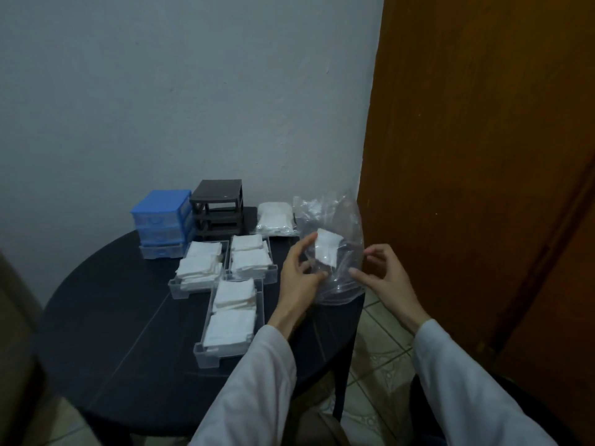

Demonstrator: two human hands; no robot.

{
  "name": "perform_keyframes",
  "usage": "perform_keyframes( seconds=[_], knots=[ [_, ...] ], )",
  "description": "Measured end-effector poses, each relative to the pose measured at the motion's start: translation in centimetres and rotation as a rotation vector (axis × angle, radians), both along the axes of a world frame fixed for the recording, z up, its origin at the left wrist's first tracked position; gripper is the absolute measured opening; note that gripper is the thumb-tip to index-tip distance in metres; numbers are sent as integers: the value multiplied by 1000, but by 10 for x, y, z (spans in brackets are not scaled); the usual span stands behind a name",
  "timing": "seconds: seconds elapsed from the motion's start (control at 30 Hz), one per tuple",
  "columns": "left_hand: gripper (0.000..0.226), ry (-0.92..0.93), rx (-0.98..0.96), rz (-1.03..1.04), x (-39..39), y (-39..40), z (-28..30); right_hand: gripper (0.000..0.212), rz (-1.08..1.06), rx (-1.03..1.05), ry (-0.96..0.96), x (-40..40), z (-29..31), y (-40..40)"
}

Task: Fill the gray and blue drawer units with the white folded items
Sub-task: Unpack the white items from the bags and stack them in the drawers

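A blue drawer unit [161, 220] and a dark gray drawer frame [217, 207] with no drawers in it stand at the back of the round black table [128, 317]. Three clear drawers [236, 317] packed with white folded items lie in front of them. My left hand [299, 275] and my right hand [383, 278] both pinch the mouth of a clear plastic bag [335, 236] held over the table's right edge. One white folded item [326, 247] shows inside the bag.
A second sealed bag of white items [275, 218] lies behind the drawers near the wall. A brown wooden door [483, 156] stands close on the right. Tiled floor [380, 349] shows below the table edge.
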State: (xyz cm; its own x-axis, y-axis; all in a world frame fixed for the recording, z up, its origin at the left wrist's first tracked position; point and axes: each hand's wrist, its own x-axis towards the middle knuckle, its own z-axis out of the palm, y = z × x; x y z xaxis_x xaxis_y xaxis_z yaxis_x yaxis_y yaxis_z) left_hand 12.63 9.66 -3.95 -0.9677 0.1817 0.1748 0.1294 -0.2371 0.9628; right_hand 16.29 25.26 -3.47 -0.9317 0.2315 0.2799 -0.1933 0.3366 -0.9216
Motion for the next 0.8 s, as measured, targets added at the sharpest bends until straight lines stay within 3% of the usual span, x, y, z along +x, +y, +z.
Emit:
perform_keyframes(
  seconds=[0.07, 0.13, 0.3, 0.63, 0.8],
  knots=[
    [70, -59, 75, 27, -2, -2, 3, 22, -144, 110, 162, 6, -2, -5],
    [69, -76, 130, 57, -4, -2, 5, 16, -144, 142, 252, 14, -3, -8],
    [69, -45, 256, 55, -1, 2, 14, 12, 40, 243, 121, 18, -6, -16],
    [65, 64, 219, -27, 13, 11, 13, 15, -122, -564, -122, -3, 7, -43],
    [65, 69, 178, -59, 17, 12, 12, 5, -174, -742, -204, -5, 6, -45]
  ],
)
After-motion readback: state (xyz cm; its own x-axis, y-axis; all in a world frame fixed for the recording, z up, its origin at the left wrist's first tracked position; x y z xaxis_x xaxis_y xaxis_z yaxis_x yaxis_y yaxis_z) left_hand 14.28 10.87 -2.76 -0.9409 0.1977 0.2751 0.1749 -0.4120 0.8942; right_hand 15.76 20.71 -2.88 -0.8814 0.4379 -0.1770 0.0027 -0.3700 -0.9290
